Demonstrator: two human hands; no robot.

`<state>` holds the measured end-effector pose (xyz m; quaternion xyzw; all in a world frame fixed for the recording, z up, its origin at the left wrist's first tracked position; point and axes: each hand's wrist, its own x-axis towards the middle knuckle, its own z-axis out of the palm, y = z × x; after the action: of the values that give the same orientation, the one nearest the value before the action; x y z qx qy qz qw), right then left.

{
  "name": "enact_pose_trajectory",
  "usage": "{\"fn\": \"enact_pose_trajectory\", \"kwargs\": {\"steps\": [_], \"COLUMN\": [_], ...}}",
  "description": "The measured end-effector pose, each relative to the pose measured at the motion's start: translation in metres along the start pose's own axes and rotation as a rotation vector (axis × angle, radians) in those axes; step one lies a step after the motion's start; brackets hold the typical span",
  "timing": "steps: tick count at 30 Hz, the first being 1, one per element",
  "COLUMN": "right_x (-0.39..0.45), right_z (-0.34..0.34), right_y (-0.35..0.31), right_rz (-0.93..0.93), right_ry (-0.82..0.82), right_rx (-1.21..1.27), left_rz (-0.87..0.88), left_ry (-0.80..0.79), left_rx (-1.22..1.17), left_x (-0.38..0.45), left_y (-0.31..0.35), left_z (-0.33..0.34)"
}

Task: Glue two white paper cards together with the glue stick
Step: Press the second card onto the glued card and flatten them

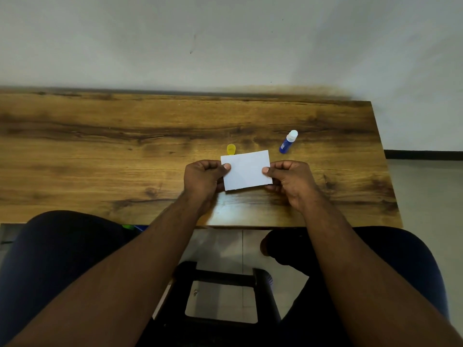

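White card [246, 170], long axis running left to right and slightly tilted, is held just above the counter [100, 156], pinched at its short ends by the left hand [204, 179] and right hand [290, 181], with the uncapped glue stick [288, 142] lying nearer the right hand.

I can read no writing anywhere. The white card [246, 170] pinched between my two thumbs shows a blank face. The blue glue stick [288, 142] standing beyond my right hand [290, 181] carries a small pale label, too blurred to make out. The yellow cap [231, 149] just past the card is plain.
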<state>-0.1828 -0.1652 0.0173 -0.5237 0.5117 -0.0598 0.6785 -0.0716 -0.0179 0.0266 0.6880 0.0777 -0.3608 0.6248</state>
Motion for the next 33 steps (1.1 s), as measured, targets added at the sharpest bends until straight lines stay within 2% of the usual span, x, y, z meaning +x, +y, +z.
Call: {"fn": "enact_pose_trajectory", "kwargs": {"steps": [22, 33], "right_x": [-0.001, 0.001], "right_z": [-0.003, 0.000], "right_y": [0.001, 0.007], "right_rz": [-0.037, -0.139], "right_ry": [0.049, 0.145], "right_rx": [-0.115, -0.265], "left_rz": [-0.060, -0.020], "left_ry": [0.031, 0.053], "left_rx": [0.081, 0.195], "left_x": [0.003, 0.010], "left_y": [-0.003, -0.010], "left_z": [0.005, 0.003]}}
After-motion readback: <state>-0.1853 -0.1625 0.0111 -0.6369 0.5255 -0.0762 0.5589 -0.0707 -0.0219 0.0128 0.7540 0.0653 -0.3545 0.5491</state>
